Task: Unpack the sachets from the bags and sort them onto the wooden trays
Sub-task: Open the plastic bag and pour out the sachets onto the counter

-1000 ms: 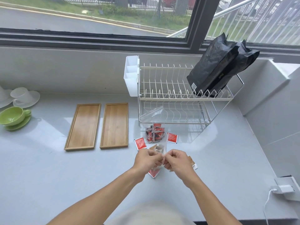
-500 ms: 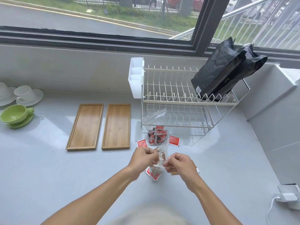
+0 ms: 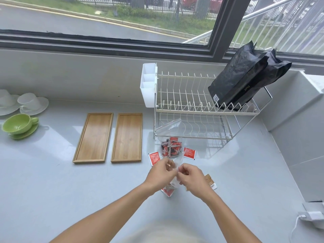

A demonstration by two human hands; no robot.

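Note:
My left hand (image 3: 162, 174) and my right hand (image 3: 190, 178) pinch the top of a small clear plastic bag (image 3: 173, 181) that hangs between them above the counter. Red sachets show at its bottom (image 3: 168, 192). Behind it lies a second clear bag (image 3: 171, 146) filled with red and black sachets. Loose red sachets lie to its left (image 3: 154, 157) and right (image 3: 189, 153). A brown sachet (image 3: 210, 181) lies by my right hand. Two bare wooden trays, one on the left (image 3: 93, 137) and one on the right (image 3: 127, 137), sit side by side to the left.
A white wire dish rack (image 3: 201, 109) with a white plastic caddy (image 3: 148, 85) stands at the back, two black bags (image 3: 245, 79) leaning on its top tier. A green cup and saucer (image 3: 19, 125) and white cups (image 3: 29, 102) sit far left. A white charger (image 3: 313, 216) lies at right.
Both hands have lifted slightly and stay together on the bag's top, working it between the fingers. The camera has shifted a little; nothing else moved.

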